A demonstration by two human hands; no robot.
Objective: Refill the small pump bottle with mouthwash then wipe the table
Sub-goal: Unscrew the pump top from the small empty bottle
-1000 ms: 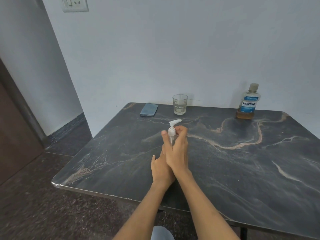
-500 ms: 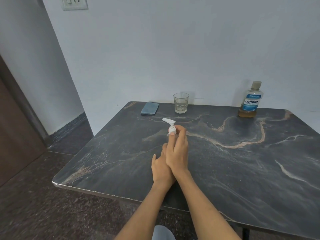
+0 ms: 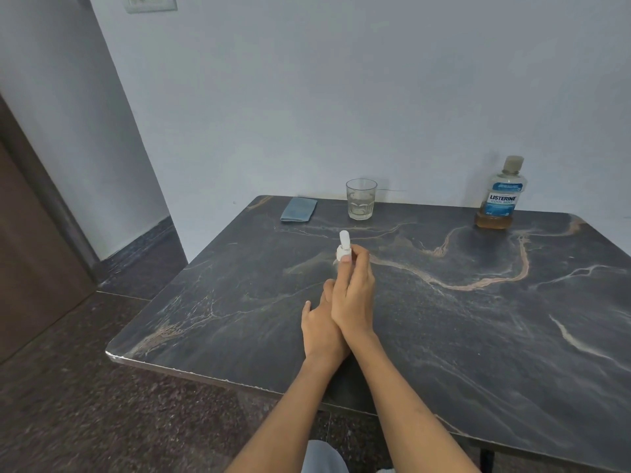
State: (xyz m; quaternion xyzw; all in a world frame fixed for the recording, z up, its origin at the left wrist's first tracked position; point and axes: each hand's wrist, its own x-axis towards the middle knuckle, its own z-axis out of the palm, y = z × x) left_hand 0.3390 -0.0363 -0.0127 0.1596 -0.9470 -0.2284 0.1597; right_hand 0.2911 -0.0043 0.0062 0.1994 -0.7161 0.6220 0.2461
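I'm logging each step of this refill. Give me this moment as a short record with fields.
pump bottle: upright mid-table, body hidden by hands
right hand: fingers pinch the white pump collar
left hand: under the right hand, holding the bottle; grip mostly hidden
mouthwash bottle: capped, far right edge
glass: far edge, some clear liquid
blue cloth: folded, left of glass
table: dark marble

A dark marble-patterned tabletop (image 3: 478, 336) with tan veins is set against a plain pale blue-grey wall (image 3: 341, 97). A white switch plate (image 3: 150, 2) is seen top left. Dark speckled stone floor (image 3: 85, 404); brown wooden door (image 3: 27, 250) at left.
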